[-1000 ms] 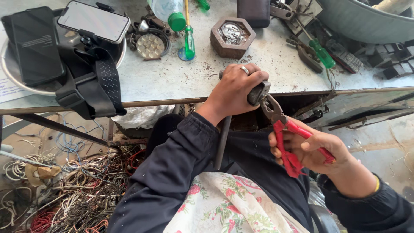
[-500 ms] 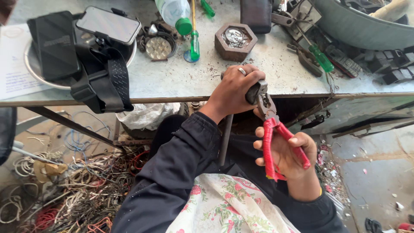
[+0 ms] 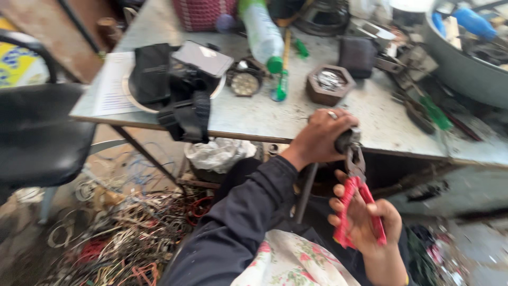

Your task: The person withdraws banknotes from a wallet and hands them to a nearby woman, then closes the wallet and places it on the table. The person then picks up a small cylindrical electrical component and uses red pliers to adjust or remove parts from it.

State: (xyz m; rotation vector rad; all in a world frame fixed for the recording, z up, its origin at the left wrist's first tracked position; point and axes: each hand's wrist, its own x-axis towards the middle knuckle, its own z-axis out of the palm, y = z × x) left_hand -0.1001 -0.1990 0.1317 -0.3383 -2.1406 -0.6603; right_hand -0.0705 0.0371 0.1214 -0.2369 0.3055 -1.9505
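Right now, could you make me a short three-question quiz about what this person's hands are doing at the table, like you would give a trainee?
1. True or false: the right hand holds red-handled pliers.
2. What does the left hand grip? A) the green-capped bottle B) a dark cable end at the table edge C) the hexagonal dish
3. Fill in: on the floor below the table lies a heap of tangled ____.

Key:
1. True; the plier tips meet the cable end in the left hand.
2. B
3. wires
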